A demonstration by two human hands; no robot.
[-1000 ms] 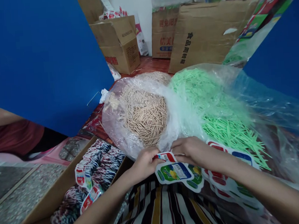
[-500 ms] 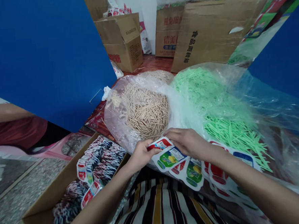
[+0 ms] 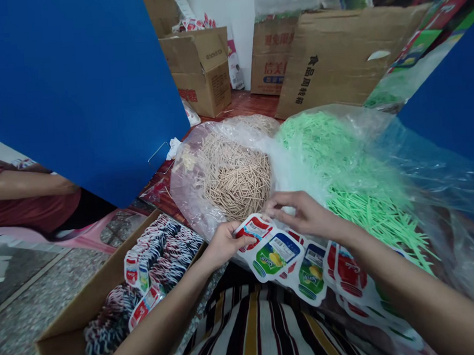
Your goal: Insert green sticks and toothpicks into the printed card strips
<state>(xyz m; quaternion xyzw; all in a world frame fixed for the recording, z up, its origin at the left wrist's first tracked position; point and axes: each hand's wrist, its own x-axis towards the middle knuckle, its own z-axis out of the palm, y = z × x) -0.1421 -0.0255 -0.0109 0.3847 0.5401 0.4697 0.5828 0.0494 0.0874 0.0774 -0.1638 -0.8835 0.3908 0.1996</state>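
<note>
My left hand (image 3: 224, 245) pinches the end of a strip of bottle-shaped candy packets (image 3: 272, 254), thumb on top of a red one. The strip shows red Cola and green Sprite prints and runs right, under my right forearm. My right hand (image 3: 297, 211) is just above the strip's upper edge, fingers curled and tips together; whatever they hold is too small to make out. Right beyond the fingertips lies a heap of thin beige sticks (image 3: 243, 185) in a clear plastic bag (image 3: 185, 194). A heap of green plastic sticks (image 3: 367, 212) lies to the right.
On my left is a cardboard box (image 3: 74, 316) packed with folded packet strips (image 3: 161, 257). Cartons (image 3: 196, 73) stand at the back of the red-brown table. Blue panels (image 3: 75, 91) flank both sides. Another person's arm (image 3: 28, 183) shows at far left.
My right hand has lifted off the packets toward the beige sticks, uncovering the red packet. My left hand still grips the strip, which now lies flatter to view. The camera view has shifted slightly.
</note>
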